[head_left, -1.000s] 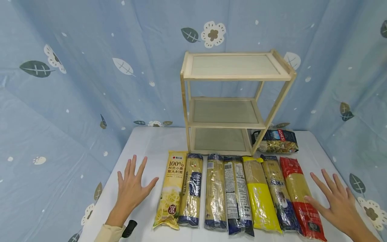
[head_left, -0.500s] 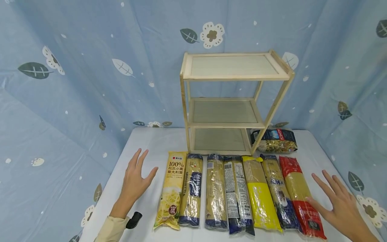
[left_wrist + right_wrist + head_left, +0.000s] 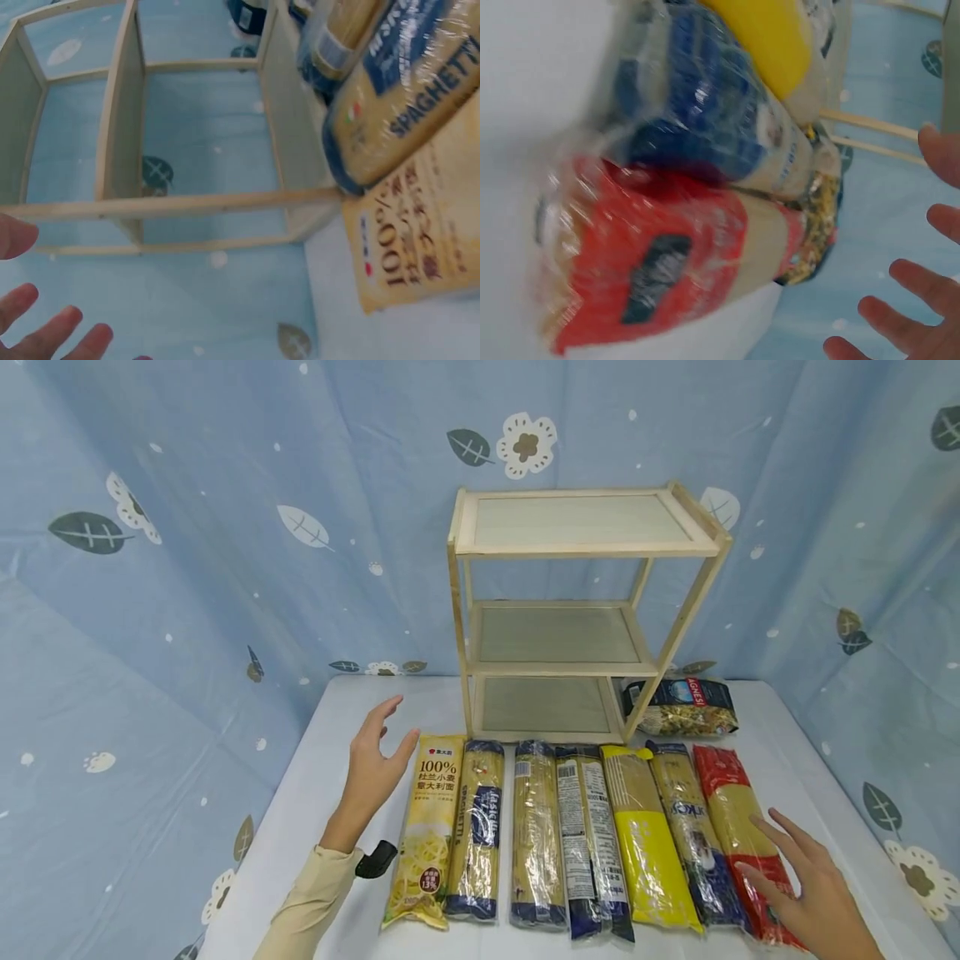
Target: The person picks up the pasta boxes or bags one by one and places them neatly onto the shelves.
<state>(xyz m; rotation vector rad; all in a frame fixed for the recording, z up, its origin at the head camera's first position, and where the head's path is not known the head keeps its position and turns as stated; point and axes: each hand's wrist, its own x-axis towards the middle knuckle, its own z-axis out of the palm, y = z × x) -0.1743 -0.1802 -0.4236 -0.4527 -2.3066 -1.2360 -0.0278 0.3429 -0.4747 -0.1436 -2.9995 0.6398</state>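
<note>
My left hand (image 3: 375, 768), thumb and fingers apart, holds nothing and hovers by the upper left edge of a cream-yellow noodle packet (image 3: 423, 835). To that packet's right lies a spaghetti packet (image 3: 476, 835) with a dark blue label. My right hand (image 3: 810, 889), also holding nothing, is over the lower part of a red-ended pasta packet (image 3: 731, 806) and hides some of it; whether it touches cannot be told. In the right wrist view the fingers (image 3: 911, 307) are spread apart from the red packet (image 3: 675, 262). A blue-ended pasta packet (image 3: 693, 835) lies beside the red one.
Between these lie a clear pasta packet (image 3: 536, 835), a blue-and-white labelled one (image 3: 592, 843) and a yellow one (image 3: 656, 868). Behind the row stands a three-tier wooden rack (image 3: 562, 668). A dark pasta bag (image 3: 682, 706) sits by its right leg. Blue patterned curtains (image 3: 225, 568) surround the white table (image 3: 360, 702).
My left hand has moved right and away from me toward the cream-yellow packet, its fingers bending more. My right hand has shifted left and slightly nearer, over the red packet.
</note>
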